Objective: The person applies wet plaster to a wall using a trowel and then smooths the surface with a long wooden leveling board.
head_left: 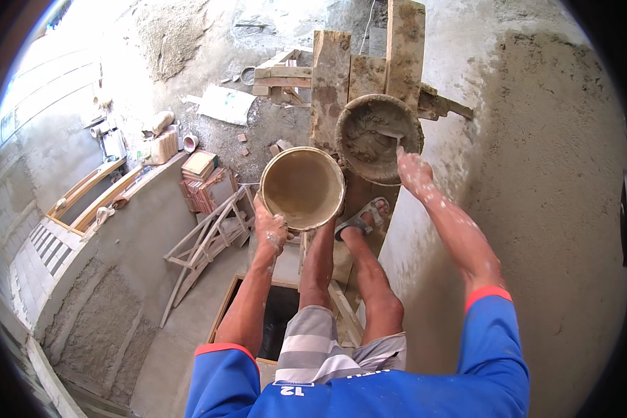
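My left hand [269,224] grips the near-left rim of a round bucket [302,187], which holds murky grey-brown water. To its right, a mortar-caked basin [341,143] with wet mortar in it rests on wooden planks. My right hand [414,172] is closed around the handle of a trowel [389,133], whose blade reaches into the mortar in the basin; part of the handle is hidden by my fingers. Pale mortar specks cover both of my hands and forearms.
Rough planks [331,83] form a raised platform under my sandaled foot [366,217]. A plastered wall [550,139] rises close on the right. Below left are a leaning wooden frame [209,251], stacked tiles [205,189] and a dark framed opening [280,313].
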`<state>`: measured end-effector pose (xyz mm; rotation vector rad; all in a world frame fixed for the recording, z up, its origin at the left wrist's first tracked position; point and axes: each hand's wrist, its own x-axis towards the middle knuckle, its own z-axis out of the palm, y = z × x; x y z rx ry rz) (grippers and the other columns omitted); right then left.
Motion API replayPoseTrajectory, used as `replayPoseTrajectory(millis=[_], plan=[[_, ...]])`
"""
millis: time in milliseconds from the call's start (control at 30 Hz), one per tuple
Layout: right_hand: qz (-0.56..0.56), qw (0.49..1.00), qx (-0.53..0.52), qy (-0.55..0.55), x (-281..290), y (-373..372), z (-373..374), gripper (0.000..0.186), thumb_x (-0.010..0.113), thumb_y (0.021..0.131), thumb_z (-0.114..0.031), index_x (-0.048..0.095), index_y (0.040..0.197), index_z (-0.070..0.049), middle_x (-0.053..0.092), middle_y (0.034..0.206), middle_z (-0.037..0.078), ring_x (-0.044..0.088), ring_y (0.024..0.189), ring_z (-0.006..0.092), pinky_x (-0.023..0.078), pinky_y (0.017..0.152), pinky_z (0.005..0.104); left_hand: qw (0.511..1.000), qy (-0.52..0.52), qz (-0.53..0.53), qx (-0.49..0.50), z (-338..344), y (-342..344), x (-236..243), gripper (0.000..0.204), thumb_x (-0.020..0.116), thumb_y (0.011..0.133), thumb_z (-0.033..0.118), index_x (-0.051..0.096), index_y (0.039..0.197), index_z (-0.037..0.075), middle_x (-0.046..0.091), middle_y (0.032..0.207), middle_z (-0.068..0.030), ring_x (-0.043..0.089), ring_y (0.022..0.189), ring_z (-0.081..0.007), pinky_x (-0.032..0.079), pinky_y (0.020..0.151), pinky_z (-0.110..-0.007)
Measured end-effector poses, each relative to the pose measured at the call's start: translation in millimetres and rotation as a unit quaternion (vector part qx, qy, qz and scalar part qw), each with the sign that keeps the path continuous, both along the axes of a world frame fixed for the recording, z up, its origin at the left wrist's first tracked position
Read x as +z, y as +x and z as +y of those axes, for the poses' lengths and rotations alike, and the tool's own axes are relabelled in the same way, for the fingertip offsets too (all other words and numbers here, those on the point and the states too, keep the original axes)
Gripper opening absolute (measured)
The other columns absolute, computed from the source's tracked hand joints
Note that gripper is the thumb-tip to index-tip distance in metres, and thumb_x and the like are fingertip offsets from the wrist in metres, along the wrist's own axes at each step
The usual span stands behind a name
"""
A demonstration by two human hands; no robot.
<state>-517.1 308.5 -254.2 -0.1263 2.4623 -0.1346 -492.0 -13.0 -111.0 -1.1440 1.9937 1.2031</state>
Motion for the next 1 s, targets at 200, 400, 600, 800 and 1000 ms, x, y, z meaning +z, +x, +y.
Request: replayPoseTrajectory(millis=[200,400,600,800,1000], plan=[[-0.350,0.808,-0.407,-0.243,-10,-22,-13,0.029,0.055,0.078,-0.009,0.055,0.107,-0.003,0.066,0.082,0.019,0.067,0.074,0.0285,0.055,0.063,0.0380,0.996,0.030,-0.037,0.071,-9,17,-9,0.058,0.043,0.077,-0.007,0.031,0.131,0.010,0.055,0.107,-0.0155,0.064,0.067,-0.0239,0.049,0.031,-0.027],[-0.110,0.993,-0.007,0.038,16,27,-48,0.035,0.053,0.078,-0.009,0.052,0.112,-0.001,0.066,0.083,0.019,0.068,0.073,0.0300,0.055,0.062,0.0366,0.996,0.034,-0.023,0.074,-20,31,-23,0.055,0.044,0.077,-0.006,0.032,0.129,0.006,0.056,0.104,-0.0164,0.064,0.069,-0.0250,0.052,0.034,-0.029],[-0.277,0.867,-0.341,-0.235,-10,-5,-31,0.024,0.055,0.080,-0.012,0.052,0.103,-0.004,0.065,0.090,0.021,0.066,0.070,0.0295,0.054,0.060,0.0386,0.995,0.019,-0.043,0.092,-12,25,-14,0.055,0.045,0.077,-0.005,0.032,0.129,0.008,0.056,0.106,-0.0165,0.064,0.070,-0.0273,0.054,0.036,-0.031],[-0.089,0.996,-0.001,0.010,31,40,-49,0.042,0.063,0.078,-0.019,0.051,0.114,-0.001,0.066,0.084,0.019,0.067,0.075,0.0261,0.055,0.058,0.0361,0.990,0.050,-0.018,0.128,-11,24,-11,0.057,0.046,0.077,-0.005,0.031,0.130,0.009,0.053,0.112,-0.0155,0.065,0.074,-0.0266,0.053,0.034,-0.030],[-0.258,0.961,-0.084,-0.057,-20,-13,-49,0.049,0.064,0.076,-0.018,0.050,0.118,0.003,0.067,0.090,0.017,0.067,0.080,0.0264,0.055,0.062,0.0355,0.985,0.063,0.055,0.152,3,23,-25,0.047,0.039,0.075,-0.009,0.033,0.121,0.003,0.056,0.094,-0.0176,0.060,0.048,-0.0206,0.045,0.029,-0.023]])
